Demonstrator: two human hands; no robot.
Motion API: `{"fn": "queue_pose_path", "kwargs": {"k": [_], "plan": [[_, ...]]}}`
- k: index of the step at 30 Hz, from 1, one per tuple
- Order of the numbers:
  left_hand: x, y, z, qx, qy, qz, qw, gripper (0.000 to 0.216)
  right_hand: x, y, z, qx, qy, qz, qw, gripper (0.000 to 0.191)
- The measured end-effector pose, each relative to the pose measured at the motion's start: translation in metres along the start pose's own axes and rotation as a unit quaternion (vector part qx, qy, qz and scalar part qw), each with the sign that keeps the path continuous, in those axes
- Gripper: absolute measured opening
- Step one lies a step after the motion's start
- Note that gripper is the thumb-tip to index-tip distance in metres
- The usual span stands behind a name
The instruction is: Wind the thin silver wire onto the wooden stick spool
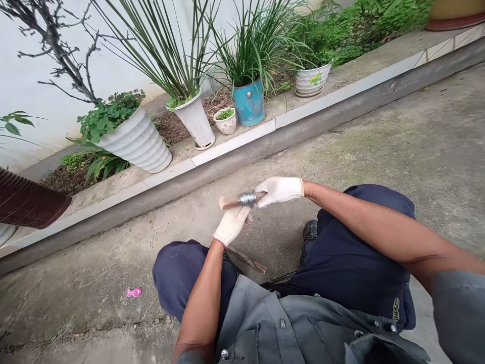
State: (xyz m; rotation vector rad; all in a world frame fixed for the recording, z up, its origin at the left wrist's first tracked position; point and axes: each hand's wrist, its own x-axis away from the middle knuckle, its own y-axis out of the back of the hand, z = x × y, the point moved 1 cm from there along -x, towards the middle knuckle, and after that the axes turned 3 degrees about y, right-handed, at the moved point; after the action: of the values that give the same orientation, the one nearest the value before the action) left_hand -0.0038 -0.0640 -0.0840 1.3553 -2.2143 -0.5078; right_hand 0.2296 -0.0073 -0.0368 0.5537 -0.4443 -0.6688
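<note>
Both of my hands wear white knit gloves and meet in front of my knees. My right hand [279,190] is closed on one end of a short brown stick [229,201] that has grey wire [247,198] coiled round its middle. My left hand [232,224] sits just under the stick, fingers curled against it at the wire. A second rusty brown stick [248,261] lies on the concrete ground between my legs.
A raised concrete ledge [242,146] runs across ahead, holding a ribbed white pot [138,142], a tall white pot [196,121], a small bowl pot [226,121], a blue tin planter [249,104] and a round white pot [312,81]. A pink scrap [134,291] lies on the ground at left.
</note>
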Motion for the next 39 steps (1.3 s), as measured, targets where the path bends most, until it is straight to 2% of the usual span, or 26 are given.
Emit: {"fn": "queue_pose_path", "kwargs": {"k": [4,7,10,12,16,18,21,25,27,29,31,34,36,39], "plan": [[0.003,-0.01,0.001,-0.038,-0.006,0.024,0.999,0.039,-0.012,0.006,-0.006,0.076,-0.084,-0.131,0.985,0.035],[0.005,-0.013,0.001,-0.1,-0.007,0.042,0.994,0.036,-0.017,0.008,-0.011,0.194,-0.131,-0.15,0.961,0.033],[0.006,-0.01,0.0,-0.13,-0.01,0.033,0.991,0.037,-0.018,0.003,-0.013,0.311,-0.167,-0.102,0.93,0.029],[0.006,-0.006,-0.002,-0.151,-0.009,0.02,0.988,0.038,-0.02,-0.004,-0.015,0.365,-0.163,-0.06,0.915,0.026],[0.006,0.006,-0.002,-0.217,-0.017,-0.014,0.976,0.038,-0.024,-0.02,-0.023,0.386,-0.128,0.059,0.912,0.028],[0.005,0.011,0.0,-0.238,-0.022,-0.033,0.97,0.036,-0.023,-0.025,-0.026,0.362,-0.106,0.124,0.918,0.026],[0.003,0.016,0.002,-0.24,-0.018,-0.049,0.969,0.033,-0.016,-0.027,-0.026,0.3,-0.06,0.18,0.935,0.021],[0.004,0.019,-0.003,-0.173,0.0,-0.015,0.985,0.031,-0.003,-0.02,-0.021,0.161,-0.009,0.229,0.96,0.019],[0.004,0.019,-0.006,-0.12,0.001,-0.002,0.993,0.031,0.002,-0.015,-0.016,0.084,0.011,0.234,0.969,0.022],[0.004,0.019,-0.008,-0.066,-0.009,0.005,0.998,0.032,0.006,-0.009,-0.008,0.036,0.025,0.195,0.98,0.024],[0.004,0.018,-0.008,-0.022,-0.015,0.007,1.0,0.037,0.006,-0.004,0.0,0.008,0.022,0.119,0.993,0.025],[0.003,0.012,-0.006,0.007,-0.001,-0.015,1.0,0.047,-0.001,0.001,0.004,-0.012,-0.025,-0.007,1.0,0.028],[0.003,0.006,-0.005,0.002,0.006,-0.036,0.999,0.044,-0.008,0.003,-0.001,0.014,-0.067,-0.081,0.994,0.031],[0.004,-0.004,-0.005,-0.036,0.011,-0.012,0.999,0.034,-0.018,0.005,-0.015,0.108,-0.104,-0.162,0.975,0.035]]}}
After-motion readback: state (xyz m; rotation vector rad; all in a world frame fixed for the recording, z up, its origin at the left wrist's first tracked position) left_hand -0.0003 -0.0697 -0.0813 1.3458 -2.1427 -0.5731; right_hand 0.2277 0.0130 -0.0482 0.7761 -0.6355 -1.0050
